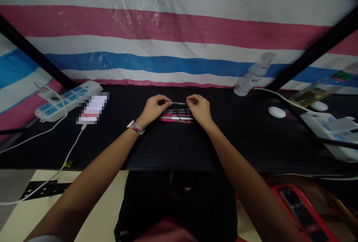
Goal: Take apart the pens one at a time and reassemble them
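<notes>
A: What's biggest there?

B: The shiny plastic sheet striped blue, white and red, at the back. Next, the flat black worktop before it.

A: And on that?

B: A long white power strip with blue sockets on the left, then a pale, see-through plastic bottle towards the back right.

A: The hands?

B: Both are near the middle, well apart from those 2 things. The left hand (multicoloured woven band on its wrist) has its thumb and index fingers pinched together on 1 end of a slim pen with a clear barrel. The right hand has its fingers closed at the other end.

A: So where's that pen?

B: Crosswise between the hands, just beyond a row of slim black, pink, white and red pens lying side by side. I can't tell if it touches the worktop.
</notes>
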### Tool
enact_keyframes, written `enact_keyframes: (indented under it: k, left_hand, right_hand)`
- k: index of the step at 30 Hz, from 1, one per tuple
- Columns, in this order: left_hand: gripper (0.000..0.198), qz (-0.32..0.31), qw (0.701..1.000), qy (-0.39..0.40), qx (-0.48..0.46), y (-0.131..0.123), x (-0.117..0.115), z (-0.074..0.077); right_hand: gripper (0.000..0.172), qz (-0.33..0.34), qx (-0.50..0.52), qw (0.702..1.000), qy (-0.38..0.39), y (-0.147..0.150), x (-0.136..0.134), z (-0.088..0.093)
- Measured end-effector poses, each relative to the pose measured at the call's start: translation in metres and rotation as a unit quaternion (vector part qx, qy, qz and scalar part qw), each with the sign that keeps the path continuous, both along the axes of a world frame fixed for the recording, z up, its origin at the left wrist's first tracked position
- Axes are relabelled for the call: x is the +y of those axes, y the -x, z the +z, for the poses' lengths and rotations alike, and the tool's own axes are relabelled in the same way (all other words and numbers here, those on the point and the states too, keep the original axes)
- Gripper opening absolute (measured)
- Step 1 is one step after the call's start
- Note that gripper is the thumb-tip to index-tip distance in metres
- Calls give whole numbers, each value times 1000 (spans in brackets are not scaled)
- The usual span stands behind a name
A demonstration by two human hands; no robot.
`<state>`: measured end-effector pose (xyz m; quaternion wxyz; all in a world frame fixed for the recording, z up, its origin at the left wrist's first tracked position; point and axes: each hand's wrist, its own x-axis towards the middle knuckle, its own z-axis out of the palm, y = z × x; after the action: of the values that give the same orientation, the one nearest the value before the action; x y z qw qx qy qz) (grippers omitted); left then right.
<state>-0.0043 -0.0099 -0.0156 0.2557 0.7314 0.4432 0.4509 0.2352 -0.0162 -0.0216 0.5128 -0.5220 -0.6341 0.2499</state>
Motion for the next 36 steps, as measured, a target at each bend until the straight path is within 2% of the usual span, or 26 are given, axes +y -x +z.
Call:
enact_keyframes:
  k: [3, 6, 17, 21, 24, 28, 33, 36]
  left_hand:
    - [11, 3, 999, -7, 37, 2, 1, -2]
    - [9, 11, 997, -15, 70, 1, 1, -3]
    - [13, 0, 993, -37, 114, 0, -1, -2]
    - [14, 0, 998, -9, 63, -8, -8, -2]
    - [14, 10, 1000, 15, -17, -18, -13, -6]
    - [16, 11, 996, 44, -80, -31, -15, -9]
    - [18, 1, 988, 67, -138, -37, -13, -8]
    - [17, 9, 986, 66, -152, -37, -13, -7]
  right_hand:
    - [14, 12, -116, 993, -14, -2, -4, 1]
    - [16, 22, -179, 984, -13, -3, -6, 1]
    - [17, 25, -210, 977, -7, -3, -7, 2]
    - [15, 13, -166, 986, -6, 0, -7, 0]
    - [15, -5, -51, 999, 4, 8, -9, -4]
    - [15, 14, 90, 995, 28, 24, -13, -10]
    - [16, 26, 118, 992, 32, 34, -11, -11]
    - [18, 33, 85, 996, 20, 34, -9, -11]
